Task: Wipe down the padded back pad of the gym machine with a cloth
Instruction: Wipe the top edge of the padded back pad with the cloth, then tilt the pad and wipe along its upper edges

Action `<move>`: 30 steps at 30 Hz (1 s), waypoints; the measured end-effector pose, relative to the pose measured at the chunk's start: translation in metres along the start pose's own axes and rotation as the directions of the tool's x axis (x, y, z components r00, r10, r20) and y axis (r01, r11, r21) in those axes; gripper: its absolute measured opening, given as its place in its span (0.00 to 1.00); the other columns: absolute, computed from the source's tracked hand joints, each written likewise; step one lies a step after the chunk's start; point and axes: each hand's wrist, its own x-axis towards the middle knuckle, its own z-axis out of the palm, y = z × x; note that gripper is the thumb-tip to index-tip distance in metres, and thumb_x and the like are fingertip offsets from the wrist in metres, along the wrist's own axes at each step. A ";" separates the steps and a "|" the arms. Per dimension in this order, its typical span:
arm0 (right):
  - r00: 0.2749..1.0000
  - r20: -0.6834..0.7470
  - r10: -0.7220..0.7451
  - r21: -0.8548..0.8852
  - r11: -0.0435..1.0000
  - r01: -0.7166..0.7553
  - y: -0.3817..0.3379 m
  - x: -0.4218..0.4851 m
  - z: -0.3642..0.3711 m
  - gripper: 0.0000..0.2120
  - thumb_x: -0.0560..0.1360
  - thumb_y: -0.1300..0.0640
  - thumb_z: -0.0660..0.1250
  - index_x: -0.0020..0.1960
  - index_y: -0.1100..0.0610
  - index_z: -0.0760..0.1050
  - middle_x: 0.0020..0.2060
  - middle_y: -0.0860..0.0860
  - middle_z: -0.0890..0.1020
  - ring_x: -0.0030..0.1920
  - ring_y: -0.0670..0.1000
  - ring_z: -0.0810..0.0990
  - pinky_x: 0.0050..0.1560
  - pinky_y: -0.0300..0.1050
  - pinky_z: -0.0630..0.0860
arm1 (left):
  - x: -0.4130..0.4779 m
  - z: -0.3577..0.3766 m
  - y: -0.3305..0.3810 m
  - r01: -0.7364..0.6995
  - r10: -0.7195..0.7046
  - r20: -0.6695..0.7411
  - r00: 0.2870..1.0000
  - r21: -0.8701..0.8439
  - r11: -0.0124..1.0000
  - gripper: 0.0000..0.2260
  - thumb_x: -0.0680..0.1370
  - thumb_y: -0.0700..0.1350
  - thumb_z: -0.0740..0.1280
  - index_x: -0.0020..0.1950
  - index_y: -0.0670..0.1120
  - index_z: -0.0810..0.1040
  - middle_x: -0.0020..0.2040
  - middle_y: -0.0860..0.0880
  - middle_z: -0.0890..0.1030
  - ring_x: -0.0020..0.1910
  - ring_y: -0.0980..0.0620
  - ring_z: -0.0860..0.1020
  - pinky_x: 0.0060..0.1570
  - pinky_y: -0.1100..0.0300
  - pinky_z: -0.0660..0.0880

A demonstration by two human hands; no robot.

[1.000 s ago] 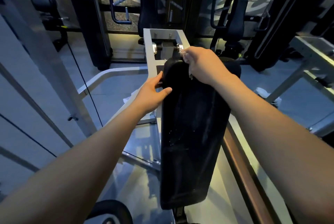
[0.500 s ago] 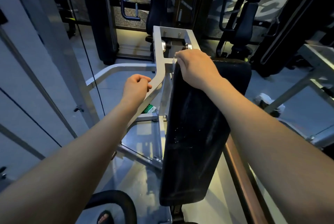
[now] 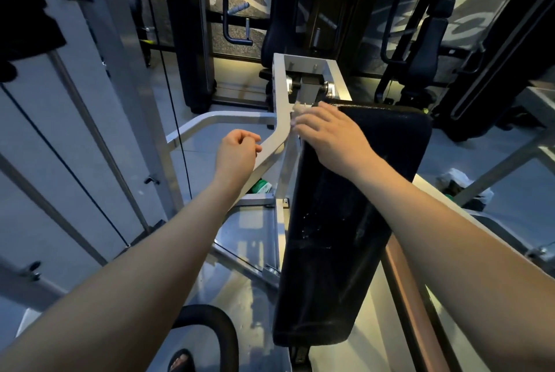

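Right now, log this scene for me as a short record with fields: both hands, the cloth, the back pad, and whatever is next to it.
left hand: fingers curled, holding nothing, beside the white frame arm; contact unclear
right hand: fingers stretched over the cloth, pressing on the pad's top left corner
cloth: pale, mostly hidden under the right hand, a bit showing past the fingertips
back pad: black, long, faint marks mid-surface
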 end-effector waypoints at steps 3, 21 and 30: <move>0.978 -0.055 0.201 0.107 0.975 -0.194 0.009 0.011 -0.009 0.16 0.78 0.64 0.64 0.64 0.58 0.78 0.63 0.55 0.82 0.67 0.59 0.75 0.72 0.55 0.69 | -0.003 0.002 0.005 -0.004 0.004 0.008 1.000 -0.003 1.000 0.10 0.81 0.40 0.57 0.48 0.48 0.78 0.43 0.47 0.81 0.45 0.49 0.78 0.52 0.49 0.78; 0.921 0.027 0.388 0.365 0.854 -0.371 0.060 -0.054 -0.029 0.21 0.79 0.54 0.66 0.71 0.58 0.71 0.70 0.56 0.75 0.71 0.57 0.71 0.73 0.52 0.65 | -0.001 0.102 0.049 -0.564 0.516 0.234 0.824 0.421 0.710 0.21 0.83 0.58 0.60 0.71 0.46 0.68 0.66 0.47 0.72 0.66 0.50 0.69 0.64 0.55 0.70; 0.838 0.066 0.541 0.268 0.800 -0.537 0.079 -0.071 0.018 0.24 0.85 0.45 0.52 0.79 0.49 0.58 0.75 0.49 0.67 0.79 0.54 0.59 0.81 0.56 0.46 | 0.038 0.121 0.045 -0.737 0.643 0.367 0.672 0.416 0.533 0.17 0.84 0.55 0.58 0.70 0.47 0.70 0.64 0.48 0.75 0.63 0.51 0.72 0.64 0.52 0.73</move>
